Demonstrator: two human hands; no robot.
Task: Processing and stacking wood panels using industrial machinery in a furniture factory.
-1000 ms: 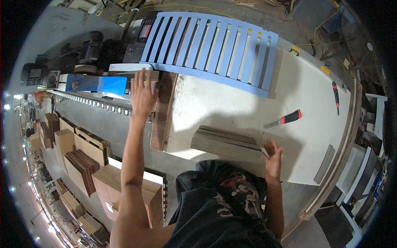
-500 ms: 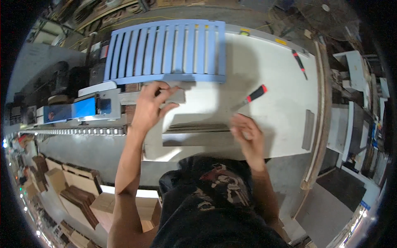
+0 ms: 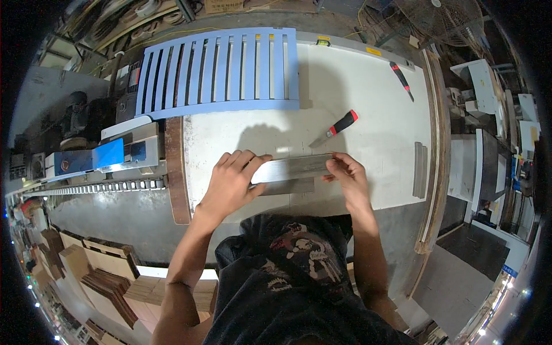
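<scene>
On the far side of the white tabletop (image 3: 374,92) I see a blue slatted panel (image 3: 221,72) lying flat. A utility knife with a red-and-black handle (image 3: 336,127) lies near the centre, blade pointing toward the near edge. A second red-and-black tool (image 3: 401,79) lies toward the far right corner. A short grey strip (image 3: 420,169) lies near the right edge. Left of the tabletop I see a blue machine housing (image 3: 109,154) above a roller chain (image 3: 92,188). Stacked wooden pieces (image 3: 109,276) sit at lower left.

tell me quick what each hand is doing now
Left hand: closed on the board's left end.
Right hand: closed on its right end.
</scene>
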